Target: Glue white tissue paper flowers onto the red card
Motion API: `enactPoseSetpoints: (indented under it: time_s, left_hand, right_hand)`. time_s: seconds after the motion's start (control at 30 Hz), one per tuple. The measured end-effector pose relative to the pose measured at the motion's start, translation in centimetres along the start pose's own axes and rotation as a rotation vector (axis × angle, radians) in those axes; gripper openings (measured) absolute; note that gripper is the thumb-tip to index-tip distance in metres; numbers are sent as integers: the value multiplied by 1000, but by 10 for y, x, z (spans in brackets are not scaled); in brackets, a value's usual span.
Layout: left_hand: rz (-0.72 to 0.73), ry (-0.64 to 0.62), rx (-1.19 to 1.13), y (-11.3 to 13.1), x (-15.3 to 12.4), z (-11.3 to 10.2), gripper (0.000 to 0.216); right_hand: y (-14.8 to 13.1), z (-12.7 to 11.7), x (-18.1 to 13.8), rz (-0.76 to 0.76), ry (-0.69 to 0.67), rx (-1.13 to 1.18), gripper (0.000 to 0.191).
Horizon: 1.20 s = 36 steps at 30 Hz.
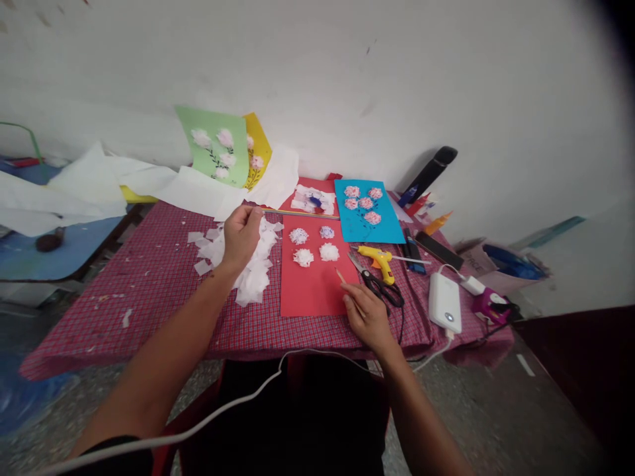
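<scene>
My left hand [242,235] is closed, thumb and finger pinching the end of a long thin multicoloured strip [300,213]. The strip stretches across the top of a red paper sheet [317,291]. Four fluffy tissue-paper flowers lie on that sheet, among them a white tissue flower [329,252] and a blue-speckled one [298,236]. Over the sheet's lower right edge, my right hand [367,314] grips a pencil [340,275], its tip pointing up and left. Beneath my left hand spreads a pile of white tissue squares [253,271].
Right of the sheet are black-handled scissors [381,287], a yellow glue gun [380,261] and a white power bank [445,302]. A blue flower card [367,228] lies behind. Against the wall leans a green flower card [215,145]. A white cable [238,403] crosses my lap.
</scene>
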<state>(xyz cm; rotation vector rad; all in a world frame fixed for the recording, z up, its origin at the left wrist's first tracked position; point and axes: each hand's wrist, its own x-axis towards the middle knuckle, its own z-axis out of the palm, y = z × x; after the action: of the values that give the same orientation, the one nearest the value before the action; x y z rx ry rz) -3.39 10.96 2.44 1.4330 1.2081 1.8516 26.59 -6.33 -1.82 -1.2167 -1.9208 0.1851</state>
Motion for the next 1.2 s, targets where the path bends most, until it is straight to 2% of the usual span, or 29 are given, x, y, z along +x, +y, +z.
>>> enactPoseSetpoints:
  time_s: [0.6, 1.0, 1.1, 1.2]
  left_hand:
    - [-13, 0, 8, 1, 1, 0, 22]
    - [-22, 8, -18, 1, 3, -1, 21]
    - [-25, -1, -25, 2, 2, -1, 22]
    - [-25, -5, -29, 3, 2, -1, 21]
  right_hand:
    - [0, -1, 1, -7, 11, 10, 29]
    - [-15, 0, 10, -13, 16, 53, 30]
    - [-23, 4, 9, -39, -26, 78, 33]
    - [-32, 11, 4, -90, -126, 90, 39]
